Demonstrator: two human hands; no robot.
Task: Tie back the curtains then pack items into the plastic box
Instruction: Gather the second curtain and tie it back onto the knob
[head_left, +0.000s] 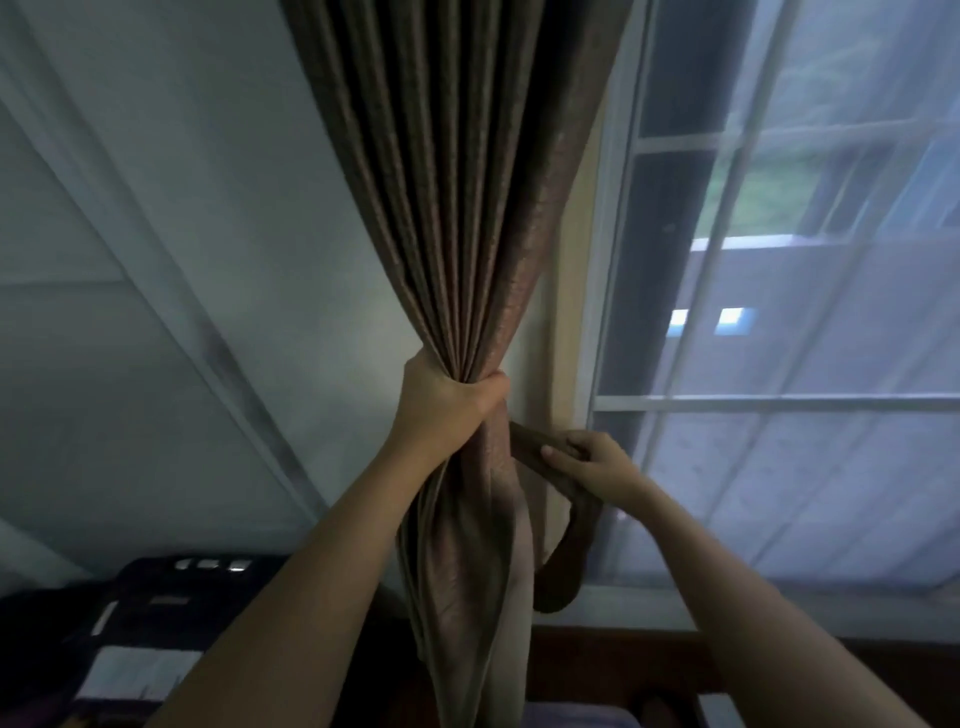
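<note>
A brown pleated curtain (457, 208) hangs in the middle of the head view, gathered into a tight bunch. My left hand (447, 400) grips that bunch, fingers wrapped round it from the left. Just right of the bunch, a brown fabric tieback band (566, 545) runs from the wall side and droops in a loop. My right hand (592, 460) pinches the upper part of this band, thumb on top. Below my left hand the curtain falls in loose folds. No plastic box shows.
A window with white frames (769, 402) and a sheer white curtain (831, 467) fills the right side. A pale wall (156, 260) is at the left. Dark objects (156, 597) lie at the lower left, and a dark wooden ledge (623, 654) runs below the window.
</note>
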